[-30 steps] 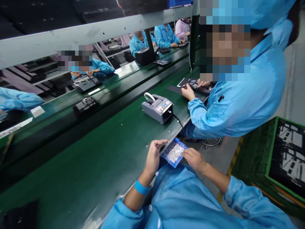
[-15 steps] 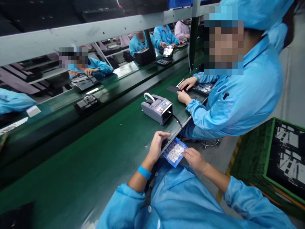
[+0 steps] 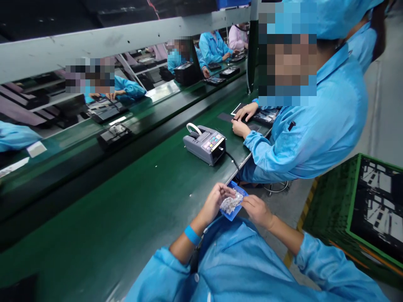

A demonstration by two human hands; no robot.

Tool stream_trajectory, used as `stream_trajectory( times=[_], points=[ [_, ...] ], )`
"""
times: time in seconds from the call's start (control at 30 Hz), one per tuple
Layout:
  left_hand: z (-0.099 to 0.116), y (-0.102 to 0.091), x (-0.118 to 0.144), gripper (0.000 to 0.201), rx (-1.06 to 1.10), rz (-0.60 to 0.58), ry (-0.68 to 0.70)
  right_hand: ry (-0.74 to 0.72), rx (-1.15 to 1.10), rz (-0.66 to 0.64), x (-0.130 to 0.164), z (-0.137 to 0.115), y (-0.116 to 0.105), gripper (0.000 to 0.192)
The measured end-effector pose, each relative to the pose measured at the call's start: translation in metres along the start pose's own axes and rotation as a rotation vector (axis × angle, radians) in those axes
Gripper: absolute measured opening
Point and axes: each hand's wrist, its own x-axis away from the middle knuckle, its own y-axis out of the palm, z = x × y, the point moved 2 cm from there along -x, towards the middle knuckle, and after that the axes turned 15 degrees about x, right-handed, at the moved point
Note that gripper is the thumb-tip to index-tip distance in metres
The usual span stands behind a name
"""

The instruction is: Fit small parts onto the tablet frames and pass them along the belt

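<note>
A small blue plastic tray (image 3: 232,217) sits low at the bench's near edge, holding a heap of small white pieces (image 3: 231,202). My right hand (image 3: 256,209) pinches the tray by its right rim. Over the left side of the tray is my left hand (image 3: 215,199), fingers stretched out above or touching the white pieces; I cannot tell which. It wears a blue wristband (image 3: 192,235) and grips nothing visible. A grey tape dispenser (image 3: 206,144) with coloured buttons stands on the green bench (image 3: 141,209) beyond my hands.
A co-worker in blue (image 3: 308,121) sits close on the right, both hands at a dark panel. A green crate (image 3: 354,197) with dark panels stands on the floor at right. Across the bench, several people handle panels. The dispenser's black cable (image 3: 234,161) runs to the bench edge.
My left hand has moved from the bench edge rightward and down, over the tray. My right hand keeps its grip on the rim. The camera view has shifted slightly.
</note>
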Motion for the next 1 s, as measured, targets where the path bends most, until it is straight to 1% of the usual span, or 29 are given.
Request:
stream_trajectory(
  times=[0.07, 0.1, 0.17, 0.23, 0.3, 0.33, 0.4, 0.47, 0.5, 0.53, 0.6, 0.67, 0.7, 0.77, 0.83, 0.9, 1.0],
  points=[
    [0.003, 0.005, 0.011, 0.057, -0.121, -0.006, 0.003, 0.006, -0.002, -0.002, 0.001, 0.002, -0.003, 0.024],
    [0.006, 0.008, 0.015, 0.054, -0.231, 0.006, 0.023, 0.011, -0.003, -0.003, 0.003, 0.003, -0.005, 0.025],
    [0.014, 0.012, 0.022, 0.04, -0.479, 0.021, 0.072, 0.023, -0.009, -0.003, 0.011, 0.006, -0.014, 0.027],
    [0.021, 0.017, 0.031, 0.023, -0.672, 0.009, 0.115, 0.031, -0.005, 0.016, 0.025, 0.012, -0.029, 0.03],
    [0.026, 0.021, 0.043, 0.015, -0.785, 0.007, 0.131, 0.025, 0.018, 0.07, 0.045, 0.02, -0.047, 0.031],
    [0.027, 0.022, 0.05, 0.014, -0.822, 0.026, 0.13, 0.025, 0.031, 0.099, 0.055, 0.025, -0.056, 0.032],
    [0.031, 0.023, 0.062, 0.013, -0.873, 0.106, 0.136, 0.003, 0.062, 0.149, 0.07, 0.037, -0.067, 0.037],
    [0.038, 0.021, 0.071, 0.011, -0.908, 0.208, 0.157, -0.058, 0.084, 0.218, 0.07, 0.048, -0.064, 0.042],
    [0.044, 0.019, 0.073, 0.011, -0.928, 0.253, 0.178, -0.113, 0.076, 0.25, 0.062, 0.05, -0.057, 0.043],
    [0.052, 0.016, 0.076, 0.014, -0.958, 0.283, 0.209, -0.161, 0.066, 0.293, 0.049, 0.049, -0.048, 0.042],
    [0.075, 0.011, 0.082, 0.033, -1.045, 0.316, 0.308, -0.255, 0.033, 0.363, 0.007, 0.037, -0.027, 0.037],
    [0.103, 0.006, 0.093, 0.054, -1.128, 0.332, 0.421, -0.289, 0.003, 0.394, -0.046, 0.014, -0.007, 0.033],
    [0.117, 0.002, 0.101, 0.058, -1.149, 0.349, 0.462, -0.284, -0.008, 0.391, -0.073, 0.001, 0.003, 0.032],
    [0.144, -0.008, 0.121, 0.052, -1.153, 0.422, 0.512, -0.248, -0.02, 0.373, -0.124, -0.026, 0.022, 0.032],
    [0.164, -0.02, 0.146, 0.045, -1.153, 0.525, 0.542, -0.252, -0.009, 0.365, -0.167, -0.048, 0.042, 0.031],
    [0.179, -0.034, 0.171, 0.043, -1.174, 0.626, 0.553, -0.262, 0.044, 0.36, -0.201, -0.064, 0.062, 0.029],
    [0.192, -0.052, 0.203, 0.043, -1.201, 0.719, 0.533, -0.257, 0.122, 0.34, -0.239, -0.077, 0.087, 0.026]
  ],
)
